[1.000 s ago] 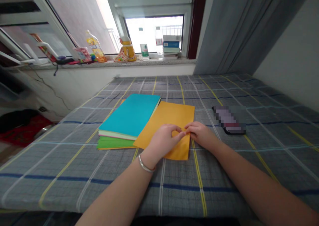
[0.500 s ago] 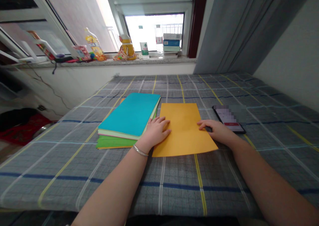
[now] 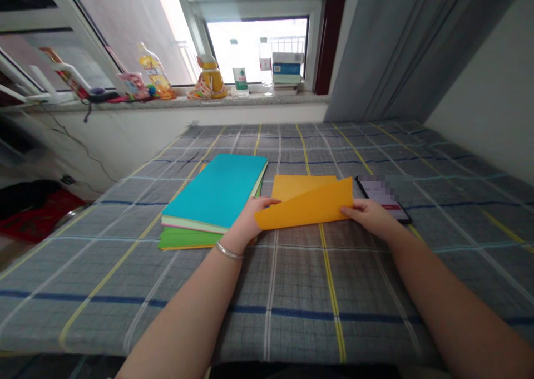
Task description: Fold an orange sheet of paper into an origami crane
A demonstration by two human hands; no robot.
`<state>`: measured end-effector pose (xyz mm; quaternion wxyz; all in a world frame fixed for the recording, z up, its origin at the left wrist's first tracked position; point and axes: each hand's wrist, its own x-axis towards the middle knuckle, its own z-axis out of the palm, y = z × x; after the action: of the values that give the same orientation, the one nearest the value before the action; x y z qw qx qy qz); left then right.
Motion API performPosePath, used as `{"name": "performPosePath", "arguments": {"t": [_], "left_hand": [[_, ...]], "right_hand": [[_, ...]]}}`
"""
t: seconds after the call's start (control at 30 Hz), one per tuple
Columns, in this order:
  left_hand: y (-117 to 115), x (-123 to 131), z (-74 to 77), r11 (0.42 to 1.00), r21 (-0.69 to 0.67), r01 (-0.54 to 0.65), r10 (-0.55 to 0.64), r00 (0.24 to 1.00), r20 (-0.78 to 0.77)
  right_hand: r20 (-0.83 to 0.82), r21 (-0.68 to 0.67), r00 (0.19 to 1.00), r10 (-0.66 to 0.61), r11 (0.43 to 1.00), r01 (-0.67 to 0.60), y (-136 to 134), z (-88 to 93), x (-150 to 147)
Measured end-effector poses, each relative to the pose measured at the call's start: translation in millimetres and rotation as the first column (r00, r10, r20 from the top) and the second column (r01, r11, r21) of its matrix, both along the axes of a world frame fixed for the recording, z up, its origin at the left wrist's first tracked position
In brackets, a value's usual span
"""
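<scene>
A sheet of orange paper [image 3: 306,203] lies in front of me with its near part bent up and over the far part. At the sheet's left side, my left hand [image 3: 249,217] grips the paper, its fingertips partly hidden behind the raised flap. My right hand [image 3: 367,215] pinches the flap's right end between thumb and fingers. Just left of the sheet rests a stack of coloured paper [image 3: 217,192], blue on top with pale and green sheets below.
A phone [image 3: 386,198] with its screen lit lies beyond my right hand. Everything rests on a grey checked cloth [image 3: 200,301]. Along the windowsill [image 3: 167,105] stand several bottles, a yellow jug [image 3: 212,81] and stacked boxes [image 3: 287,70].
The orange sheet lay flat before; its near edge is now lifted and folded away from me. My right hand has shifted slightly right and grips the flap.
</scene>
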<state>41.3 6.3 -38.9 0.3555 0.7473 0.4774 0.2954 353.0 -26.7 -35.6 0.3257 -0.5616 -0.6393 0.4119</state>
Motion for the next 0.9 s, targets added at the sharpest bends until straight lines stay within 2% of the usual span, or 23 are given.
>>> {"name": "performPosePath", "arguments": {"t": [0.07, 0.13, 0.2, 0.27, 0.33, 0.43, 0.5, 0.57, 0.67, 0.77, 0.83, 0.9], "left_hand": [[0, 0, 2.3, 0.999, -0.049, 0.005, 0.003, 0.987, 0.158], [0, 0, 4.9, 0.993, -0.086, -0.081, 0.102, 0.958, 0.267], [0, 1, 6.0, 0.971, -0.154, -0.180, 0.223, 0.917, 0.330], [1, 2, 5.5, 0.957, -0.208, -0.204, 0.268, 0.895, 0.356], [1, 4, 4.6, 0.965, -0.172, -0.196, 0.241, 0.922, 0.304], [0, 8, 3.8, 0.972, -0.030, -0.233, 0.235, 0.970, 0.057], [-1, 12, 3.2, 0.961, 0.041, -0.275, 0.278, 0.954, -0.111], [-1, 15, 2.5, 0.947, 0.091, -0.309, 0.321, 0.926, -0.199], [-1, 16, 2.4, 0.932, 0.130, -0.337, 0.359, 0.907, -0.221], [-1, 16, 3.2, 0.928, 0.118, -0.353, 0.370, 0.909, -0.194], [0, 15, 3.2, 0.929, 0.104, -0.356, 0.368, 0.917, -0.153], [1, 14, 2.3, 0.930, 0.084, -0.357, 0.365, 0.925, -0.108]], "right_hand": [[-0.042, -0.033, 0.998, -0.047, 0.998, 0.046, 2, -1.9, 0], [-0.061, -0.050, 0.995, -0.084, 0.995, 0.081, 4, -5.1, 1], [-0.040, -0.053, 0.992, -0.121, 0.991, 0.119, 5, -8.3, 1], [0.035, -0.038, 0.986, -0.163, 0.986, 0.164, 7, -10.3, 2], [0.130, -0.005, 0.970, -0.207, 0.978, 0.210, 9, -11.1, 1], [0.212, 0.028, 0.945, -0.250, 0.968, 0.250, 13, -11.7, -1], [0.262, 0.050, 0.923, -0.282, 0.959, 0.279, 16, -12.7, -2], [0.338, 0.093, 0.885, -0.320, 0.947, 0.307, 19, -14.5, -3], [0.436, 0.207, 0.832, -0.342, 0.938, 0.277, 24, -18.7, -5], [0.470, 0.300, 0.819, -0.331, 0.932, 0.205, 29, -23.3, -5], [0.467, 0.299, 0.823, -0.323, 0.934, 0.197, 30, -23.9, -5], [0.453, 0.244, 0.829, -0.328, 0.940, 0.239, 28, -21.6, -5]]}}
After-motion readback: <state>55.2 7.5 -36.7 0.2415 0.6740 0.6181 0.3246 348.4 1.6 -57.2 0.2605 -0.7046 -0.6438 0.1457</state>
